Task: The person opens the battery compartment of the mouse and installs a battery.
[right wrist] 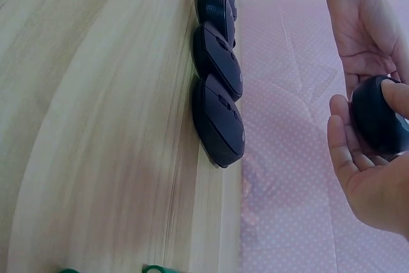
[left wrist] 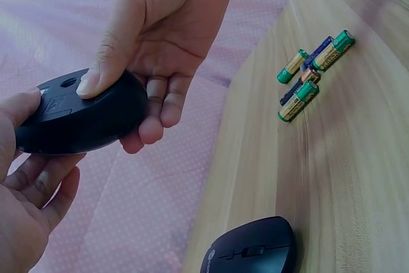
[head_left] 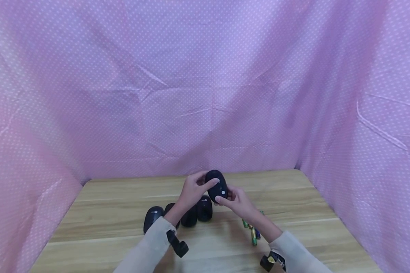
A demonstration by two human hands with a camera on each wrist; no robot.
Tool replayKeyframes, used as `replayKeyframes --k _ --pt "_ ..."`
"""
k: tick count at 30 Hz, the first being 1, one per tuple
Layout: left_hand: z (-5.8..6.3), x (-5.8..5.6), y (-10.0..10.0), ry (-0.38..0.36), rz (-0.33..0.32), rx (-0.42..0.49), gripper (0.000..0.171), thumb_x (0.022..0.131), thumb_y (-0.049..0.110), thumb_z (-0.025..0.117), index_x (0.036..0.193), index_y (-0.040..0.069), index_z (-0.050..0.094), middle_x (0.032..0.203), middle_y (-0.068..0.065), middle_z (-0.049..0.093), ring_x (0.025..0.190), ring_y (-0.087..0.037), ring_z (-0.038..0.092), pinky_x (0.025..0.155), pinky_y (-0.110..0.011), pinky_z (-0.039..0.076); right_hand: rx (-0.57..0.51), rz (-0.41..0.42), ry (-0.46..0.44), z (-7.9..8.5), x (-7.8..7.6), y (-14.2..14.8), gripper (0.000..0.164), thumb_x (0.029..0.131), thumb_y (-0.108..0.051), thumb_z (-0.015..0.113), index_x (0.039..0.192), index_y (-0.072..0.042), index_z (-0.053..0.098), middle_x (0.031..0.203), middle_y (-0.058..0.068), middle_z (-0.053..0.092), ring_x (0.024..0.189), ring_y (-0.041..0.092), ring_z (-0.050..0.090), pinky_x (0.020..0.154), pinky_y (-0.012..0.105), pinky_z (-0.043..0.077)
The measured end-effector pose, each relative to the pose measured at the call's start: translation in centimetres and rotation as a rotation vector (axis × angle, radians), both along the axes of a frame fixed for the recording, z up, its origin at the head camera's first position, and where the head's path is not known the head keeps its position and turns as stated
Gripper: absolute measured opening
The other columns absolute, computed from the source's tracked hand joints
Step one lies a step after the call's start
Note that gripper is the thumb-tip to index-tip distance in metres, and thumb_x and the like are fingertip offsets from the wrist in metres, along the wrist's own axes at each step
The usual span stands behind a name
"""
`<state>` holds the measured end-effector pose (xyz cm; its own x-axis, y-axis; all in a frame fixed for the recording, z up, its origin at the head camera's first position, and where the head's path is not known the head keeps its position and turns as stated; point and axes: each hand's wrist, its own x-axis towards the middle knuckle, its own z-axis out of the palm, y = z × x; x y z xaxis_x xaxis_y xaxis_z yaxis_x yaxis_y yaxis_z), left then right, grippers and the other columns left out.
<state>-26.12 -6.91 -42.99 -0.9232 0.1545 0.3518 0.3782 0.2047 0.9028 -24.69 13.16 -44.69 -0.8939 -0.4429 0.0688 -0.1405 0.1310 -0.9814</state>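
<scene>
Both hands hold a black computer mouse (head_left: 220,190) above the table, its underside turned up. That underside, with the sensor opening and a rectangular cover outline, shows in the left wrist view on the held mouse (left wrist: 96,116). My left hand (head_left: 191,191) grips one end, thumb on the underside and fingers beneath. The right hand (head_left: 238,201) pinches the opposite end, its thumb pressed near the sensor opening and its fingers curled under the shell. Part of the mouse lies hidden behind the thumbs.
Several other black mice (right wrist: 217,119) stand in a row on the wooden table (head_left: 99,212), left of the hands. Loose batteries (left wrist: 299,100), green-gold and blue, lie to the right, below the right forearm. A pink dotted curtain (head_left: 205,94) hangs behind the table.
</scene>
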Motion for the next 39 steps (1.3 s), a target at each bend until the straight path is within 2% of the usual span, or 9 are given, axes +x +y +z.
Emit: replayKeyframes --k 3,5,12,16,20,25,29,39 --pt "0.1 0.0 0.0 -0.004 0.001 -0.011 0.029 0.093 0.026 0.076 0.119 0.013 0.075 0.096 -0.002 0.073 0.087 -0.014 0.064 0.082 -0.021 0.055 -0.01 0.0 -0.009 0.0 0.1 0.0 0.048 0.099 -0.019 0.068 0.136 0.008 0.053 0.113 0.021 0.073 0.107 0.046 0.069 0.087 0.024 0.06" --pt "0.2 0.0 0.0 -0.008 -0.001 -0.01 0.029 0.093 0.026 0.076 0.119 0.013 0.075 0.095 -0.002 0.073 0.085 -0.015 0.064 0.081 -0.021 0.055 -0.016 -0.003 -0.014 0.0 0.1 0.0 0.049 0.099 -0.019 0.068 0.137 0.008 0.052 0.114 0.021 0.073 0.106 0.043 0.07 0.087 0.024 0.06" --pt "0.0 -0.4 -0.1 -0.01 -0.019 -0.01 0.03 0.094 0.028 0.075 0.12 0.012 0.074 0.097 -0.005 0.074 0.085 -0.014 0.064 0.08 -0.02 0.055 -0.021 0.002 -0.016 -0.1 0.1 -0.2 0.048 0.1 -0.018 0.067 0.138 0.008 0.052 0.118 0.027 0.07 0.095 0.017 0.075 0.091 0.031 0.061" --pt "0.0 -0.6 -0.5 -0.02 -0.017 -0.001 0.03 0.095 0.025 0.074 0.12 0.01 0.074 0.097 -0.008 0.074 0.084 -0.013 0.064 0.08 -0.019 0.055 -0.018 0.021 -0.025 0.1 0.2 -0.6 0.047 0.101 -0.022 0.065 0.137 0.006 0.053 0.116 0.025 0.071 0.095 0.028 0.075 0.091 0.035 0.061" --pt "0.2 -0.7 -0.8 -0.024 -0.025 -0.001 0.028 0.095 0.024 0.074 0.119 0.011 0.075 0.096 -0.006 0.074 0.084 -0.013 0.065 0.08 -0.019 0.056 -0.029 0.026 -0.03 0.3 0.3 -0.9 0.043 0.104 -0.025 0.06 0.134 0.005 0.055 0.106 0.026 0.074 0.092 0.035 0.074 0.081 0.033 0.062" --pt "0.6 -0.7 -0.8 -0.035 -0.031 -0.013 0.029 0.094 0.028 0.074 0.12 0.014 0.075 0.096 -0.004 0.074 0.084 -0.014 0.065 0.079 -0.021 0.056 -0.051 0.008 -0.03 0.4 0.4 -1.1 0.041 0.104 -0.025 0.06 0.131 0.006 0.056 0.098 0.018 0.075 0.082 0.02 0.073 0.078 0.029 0.061" --pt "1.0 -0.7 -0.8 -0.049 -0.033 -0.002 0.03 0.094 0.029 0.075 0.12 0.014 0.075 0.094 -0.004 0.073 0.081 -0.016 0.064 0.074 -0.021 0.056 -0.051 -0.016 -0.019 0.4 0.5 -1.3 0.041 0.104 -0.024 0.061 0.131 0.007 0.056 0.098 0.01 0.074 0.081 0.016 0.072 0.081 0.029 0.061" --pt "1.1 -0.9 -0.8 -0.056 -0.033 -0.011 0.028 0.094 0.03 0.075 0.116 0.013 0.075 0.091 -0.006 0.071 0.079 -0.016 0.064 0.07 -0.021 0.057 -0.033 -0.051 -0.035 0.6 0.6 -1.5 0.045 0.103 -0.024 0.061 0.134 0.008 0.055 0.102 0.016 0.074 0.082 0.017 0.071 0.082 0.026 0.06"
